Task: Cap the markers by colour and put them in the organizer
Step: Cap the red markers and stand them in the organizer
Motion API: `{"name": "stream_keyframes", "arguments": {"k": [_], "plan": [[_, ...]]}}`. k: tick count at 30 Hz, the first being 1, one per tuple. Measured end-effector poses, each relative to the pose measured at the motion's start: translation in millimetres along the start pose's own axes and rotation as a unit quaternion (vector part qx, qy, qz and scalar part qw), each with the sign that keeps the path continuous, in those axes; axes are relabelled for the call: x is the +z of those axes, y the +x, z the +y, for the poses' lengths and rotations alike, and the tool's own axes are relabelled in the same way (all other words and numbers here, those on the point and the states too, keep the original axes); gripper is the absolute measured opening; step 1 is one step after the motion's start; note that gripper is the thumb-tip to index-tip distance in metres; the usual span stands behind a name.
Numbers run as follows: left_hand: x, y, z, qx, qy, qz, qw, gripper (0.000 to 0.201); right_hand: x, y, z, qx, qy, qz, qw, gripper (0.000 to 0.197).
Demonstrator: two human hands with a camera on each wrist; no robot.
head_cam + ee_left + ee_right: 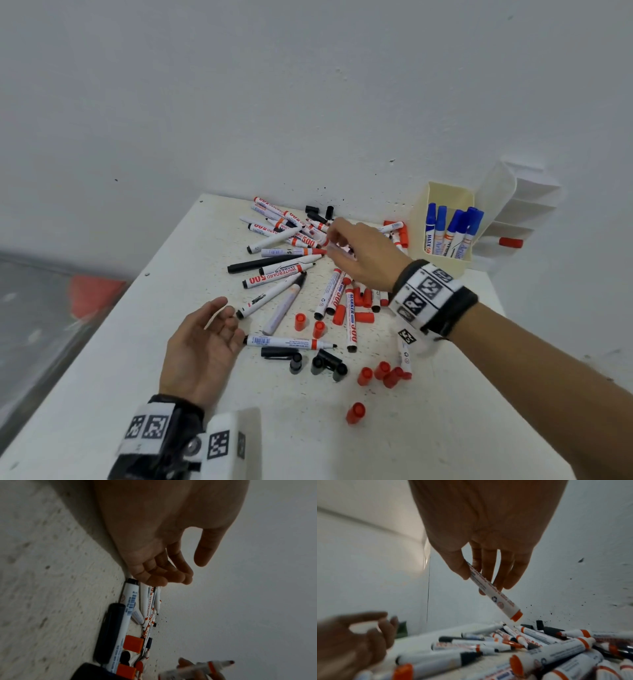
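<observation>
While blue markers (pixel 452 233) stood capped in the organizer (pixel 421 219), my right hand (pixel 363 257) pinched a red marker (pixel 494 593); my left hand (pixel 202 346) lay open, and many markers (pixel 284 260) remained uncapped.

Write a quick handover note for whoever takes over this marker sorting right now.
Right hand: pinching a red marker above the pile, uncapped.
Left hand: open, palm up, holding nothing, by the near markers.
Done: capped blue markers stand in the cream organizer.
Left: red and black markers lie uncapped on the table; loose red caps and black caps sit near the front. Next is probably a red cap for the held marker.
</observation>
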State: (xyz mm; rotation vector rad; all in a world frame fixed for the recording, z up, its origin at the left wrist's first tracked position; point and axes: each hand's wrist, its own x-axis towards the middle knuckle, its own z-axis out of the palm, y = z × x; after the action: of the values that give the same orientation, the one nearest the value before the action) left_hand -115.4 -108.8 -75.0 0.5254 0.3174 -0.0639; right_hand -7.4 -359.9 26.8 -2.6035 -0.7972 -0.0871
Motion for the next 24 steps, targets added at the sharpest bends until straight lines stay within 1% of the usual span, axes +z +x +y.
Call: {"name": "stream_keyframes", "arguments": {"k": [2,3,4,5,6,7,8,9,10,11,12,14,15,16,18,19,20,21,22,23,24], "plan": [[6.5,0.0,4.9,0.003,0.055,-0.01,0.998,0.044,-9.8,-21.8,-6.4,0.036,0.072,0.032,0.996,0.013],[11.6,-0.1,8.1,0.012,0.105,-0.021,0.994,0.05,-13.9,-33.1,-10.0,0.059,0.107,0.043,0.992,0.011],[19.2,-0.4,11.1,0.028,0.172,-0.035,0.984,0.054,-18.0,-44.5,-14.0,0.082,0.143,0.052,0.985,0.009],[27.2,0.3,13.3,0.049,0.253,-0.051,0.965,0.052,-21.5,-55.7,-17.9,0.103,0.183,0.066,0.975,0.009],[36.3,0.8,15.0,0.07,0.339,-0.069,0.936,0.044,-24.5,-66.8,-22.3,0.12,0.227,0.085,0.963,0.009],[46.3,2.3,16.3,0.092,0.425,-0.092,0.896,0.032,-26.8,-76.3,-26.8,0.136,0.269,0.102,0.948,0.009],[55.7,4.7,16.8,0.115,0.516,-0.121,0.84,0.02,-28.4,-86.1,-31.6,0.154,0.309,0.114,0.931,0.01],[63.6,8.3,16.8,0.135,0.6,-0.157,0.773,0.011,-28.9,-95.7,-36.9,0.173,0.352,0.123,0.912,0.01],[70.3,12.6,15.8,0.146,0.669,-0.189,0.703,0.007,-28.8,-104.7,-42.6,0.189,0.393,0.132,0.89,0.011],[76.9,16.9,13.6,0.144,0.722,-0.212,0.642,0.009,-27.6,-113.4,-48.1,0.202,0.426,0.142,0.87,0.013],[83.3,20.5,10.9,0.133,0.762,-0.226,0.592,0.011,-24.9,-120.8,-52.9,0.208,0.449,0.152,0.855,0.015],[94.0,25.6,2.2,0.109,0.822,-0.236,0.507,0.017,-17.3,-132.7,-61.9,0.21,0.476,0.166,0.838,0.019],[97.3,28.7,-2.1,0.101,0.844,-0.242,0.468,0.019,-12.6,-136.8,-65.7,0.21,0.49,0.171,0.829,0.02],[99.4,32.0,-6.1,0.093,0.861,-0.248,0.435,0.02,-7.7,-139.9,-68.6,0.211,0.504,0.174,0.819,0.022],[101.4,37.4,-12.6,0.083,0.886,-0.257,0.377,0.019,1.1,-143.6,-73.3,0.217,0.528,0.174,0.803,0.024],[101.6,39.3,-14.8,0.08,0.895,-0.258,0.356,0.017,4.9,-144.4,-75.3,0.219,0.537,0.174,0.796,0.025],[101.1,40.9,-16.0,0.078,0.899,-0.257,0.345,0.014,7.3,-145.1,-77.2,0.221,0.546,0.176,0.789,0.025],[101.2,41.8,-16.1,0.078,0.9,-0.254,0.345,0.012,8.8,-145.3,-78.9,0.224,0.553,0.178,0.783,0.025],[102.0,41.6,-14.2,0.079,0.896,-0.251,0.357,0.013,9.0,-145.6,-80.4,0.229,0.559,0.179,0.776,0.023],[103.5,40.3,-10.5,0.082,0.884,-0.248,0.387,0.015,8.5,-145.7,-81.7,0.236,0.564,0.177,0.771,0.02],[105.8,37.8,-5.1,0.092,0.863,-0.244,0.432,0.013,7.7,-146.2,-82.8,0.242,0.568,0.173,0.768,0.016]]}}
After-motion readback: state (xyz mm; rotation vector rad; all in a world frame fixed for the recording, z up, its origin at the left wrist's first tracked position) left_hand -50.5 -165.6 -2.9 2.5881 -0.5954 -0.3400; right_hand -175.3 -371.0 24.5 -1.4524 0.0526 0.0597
